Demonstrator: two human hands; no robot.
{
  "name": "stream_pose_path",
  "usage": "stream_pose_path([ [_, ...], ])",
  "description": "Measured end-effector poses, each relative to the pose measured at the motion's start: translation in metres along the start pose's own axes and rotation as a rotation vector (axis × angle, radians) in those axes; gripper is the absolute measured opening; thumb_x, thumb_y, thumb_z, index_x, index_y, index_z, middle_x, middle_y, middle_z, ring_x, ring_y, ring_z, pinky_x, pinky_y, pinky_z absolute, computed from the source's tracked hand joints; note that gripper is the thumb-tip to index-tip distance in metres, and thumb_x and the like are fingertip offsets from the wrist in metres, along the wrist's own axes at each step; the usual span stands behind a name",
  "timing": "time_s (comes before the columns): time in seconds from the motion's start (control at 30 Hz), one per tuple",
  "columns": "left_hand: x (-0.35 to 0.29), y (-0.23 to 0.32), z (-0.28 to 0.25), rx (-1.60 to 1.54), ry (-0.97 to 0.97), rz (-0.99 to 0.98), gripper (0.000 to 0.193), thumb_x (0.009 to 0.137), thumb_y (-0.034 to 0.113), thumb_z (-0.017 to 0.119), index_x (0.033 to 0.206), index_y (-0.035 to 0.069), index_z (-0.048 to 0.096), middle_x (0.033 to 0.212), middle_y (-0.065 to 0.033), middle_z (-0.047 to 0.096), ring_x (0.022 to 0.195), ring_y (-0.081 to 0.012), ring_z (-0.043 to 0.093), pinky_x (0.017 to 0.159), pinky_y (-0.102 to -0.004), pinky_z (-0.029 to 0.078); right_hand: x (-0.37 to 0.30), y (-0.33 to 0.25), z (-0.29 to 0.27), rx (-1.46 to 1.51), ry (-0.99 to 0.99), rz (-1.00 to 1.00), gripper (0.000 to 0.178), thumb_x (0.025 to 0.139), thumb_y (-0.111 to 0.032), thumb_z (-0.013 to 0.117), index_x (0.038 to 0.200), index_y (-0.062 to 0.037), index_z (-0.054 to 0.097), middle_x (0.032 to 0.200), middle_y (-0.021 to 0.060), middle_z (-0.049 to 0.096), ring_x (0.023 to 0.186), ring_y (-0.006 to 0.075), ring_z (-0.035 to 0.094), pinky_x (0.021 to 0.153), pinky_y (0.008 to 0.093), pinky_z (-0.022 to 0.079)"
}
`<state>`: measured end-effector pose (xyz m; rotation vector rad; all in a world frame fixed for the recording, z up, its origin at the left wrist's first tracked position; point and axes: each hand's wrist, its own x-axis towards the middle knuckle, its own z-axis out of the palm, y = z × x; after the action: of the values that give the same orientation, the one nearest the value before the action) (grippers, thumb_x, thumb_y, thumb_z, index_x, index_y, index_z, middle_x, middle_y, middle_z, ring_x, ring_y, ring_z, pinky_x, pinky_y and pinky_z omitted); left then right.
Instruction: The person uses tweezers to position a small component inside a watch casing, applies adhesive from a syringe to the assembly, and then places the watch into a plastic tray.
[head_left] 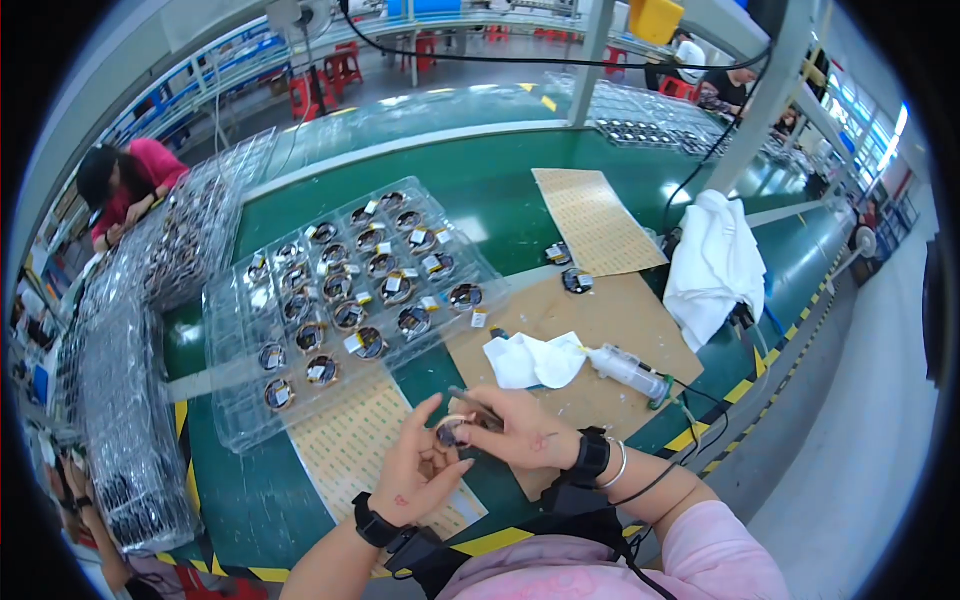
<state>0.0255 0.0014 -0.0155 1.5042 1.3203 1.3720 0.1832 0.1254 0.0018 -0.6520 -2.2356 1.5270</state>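
Left hand [420, 470]: my fingers pinch a small disc [450, 432], raised for close work.
Right hand [515, 428]: gripping a thin tool [472, 403], tip at disc.
Tray [235, 420]: more discs within reach.

Clear plastic blister tray [240, 345] at centre-left of the green bench, rectangular, lying askew; its round pockets hold dark discs, most with a small white label [354, 342] beside or on them. Stacks of clear trays [130, 420] along the left edge, more trays [640, 120] at the far right. Two tan label sheets: one [595, 220] upper right, one [350, 445] under the tray's near end.
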Motion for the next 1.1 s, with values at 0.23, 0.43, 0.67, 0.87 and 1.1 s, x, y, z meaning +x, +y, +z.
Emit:
stream_pose_path([
  [0.23,-0.003,-0.013,-0.010,-0.062,-0.011,-0.206,0.066,0.085,-0.006,0.062,0.143,0.006,0.033,0.082,-0.0012,0.055,0.070,-0.0051,0.052,0.067,-0.0199,0.043,0.008,-0.011,-0.073,0.001,0.279,0.036,0.029,0.087,-0.022,0.067,0.104,-0.0013,0.059,0.077,0.0101,0.059,0.072,0.0130,0.058,0.064,0.0292,0.046],
  [0.43,-0.003,-0.014,-0.009,-0.036,-0.004,-0.222,0.063,0.085,-0.007,0.062,0.141,0.005,0.035,0.083,-0.0006,0.055,0.070,-0.0058,0.052,0.066,-0.0201,0.043,0.026,0.016,-0.147,-0.428,0.407,0.144,0.029,0.087,-0.018,0.066,0.109,0.0008,0.058,0.083,0.0041,0.059,0.076,0.0092,0.054,0.067,0.0261,0.045],
  [0.67,-0.004,-0.016,-0.009,-0.031,-0.003,-0.200,0.059,0.086,-0.007,0.061,0.139,0.005,0.038,0.083,-0.0003,0.055,0.071,-0.0056,0.052,0.066,-0.0200,0.043,0.027,0.044,-0.176,-0.555,0.347,0.150,0.029,0.085,-0.020,0.064,0.107,-0.0004,0.060,0.081,0.0079,0.062,0.076,0.0145,0.060,0.068,0.0303,0.047],
  [0.87,-0.002,-0.020,-0.009,-0.020,-0.032,-0.187,0.053,0.086,-0.006,0.061,0.135,0.004,0.044,0.082,0.0000,0.055,0.070,-0.0049,0.052,0.064,-0.0190,0.042,0.051,0.071,-0.171,-0.413,0.249,0.158,0.025,0.087,-0.024,0.062,0.100,-0.0027,0.064,0.082,0.0143,0.066,0.076,0.0260,0.065,0.071,0.0358,0.049],
  [1.1,-0.003,-0.014,-0.012,0.022,0.011,-0.168,0.043,0.087,-0.004,0.062,0.128,0.004,0.051,0.082,0.0010,0.055,0.066,-0.0032,0.050,0.060,-0.0175,0.040,0.084,0.043,-0.183,-0.508,0.355,0.003,0.025,0.091,-0.026,0.059,0.093,-0.0035,0.068,0.082,0.0119,0.068,0.076,0.0225,0.065,0.070,0.0338,0.049],
])
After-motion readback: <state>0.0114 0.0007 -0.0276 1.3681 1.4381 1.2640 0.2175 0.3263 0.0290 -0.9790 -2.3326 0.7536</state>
